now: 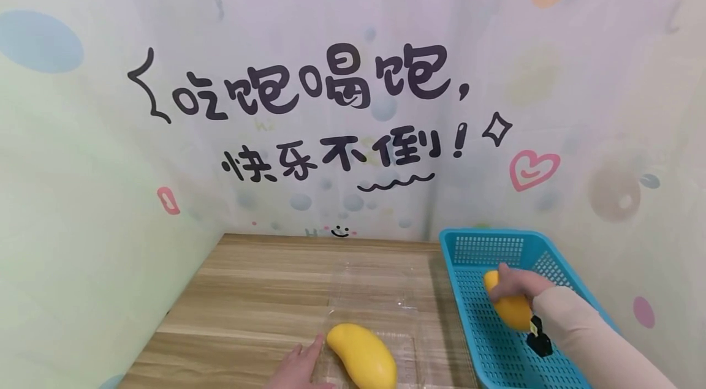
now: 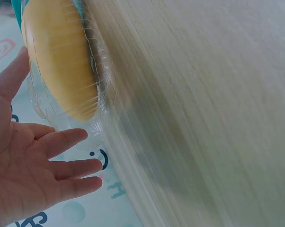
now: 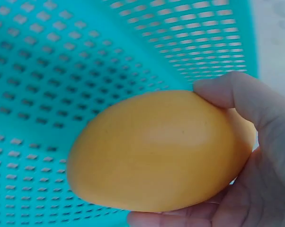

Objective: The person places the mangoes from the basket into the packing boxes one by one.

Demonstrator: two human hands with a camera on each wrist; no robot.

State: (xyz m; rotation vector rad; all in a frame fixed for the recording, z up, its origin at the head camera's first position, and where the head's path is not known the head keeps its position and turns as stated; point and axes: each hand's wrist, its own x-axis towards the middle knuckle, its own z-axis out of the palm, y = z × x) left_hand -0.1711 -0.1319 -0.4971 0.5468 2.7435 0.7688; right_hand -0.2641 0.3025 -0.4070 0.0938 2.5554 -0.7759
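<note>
Within the blue basket [image 1: 464,309], my right hand [image 1: 521,285] grips a yellow mango [image 3: 156,151], thumb on one side and fingers beneath it. A second yellow mango [image 1: 364,355] lies in a clear plastic box [image 1: 410,349] on the table. My left hand [image 1: 298,370] is beside that box at its left. In the left wrist view the left hand [image 2: 33,161] has its fingers spread and nearly straight, next to the wall of the box, holding nothing. Whether its fingertips touch the plastic is hard to tell.
The box's clear lid [image 1: 372,285] lies folded back toward the wall. Wooden table [image 1: 248,291] stretches to the left of it. A printed cloth wall [image 1: 331,9] with black lettering rises behind, and the basket stands close to the right-hand wall.
</note>
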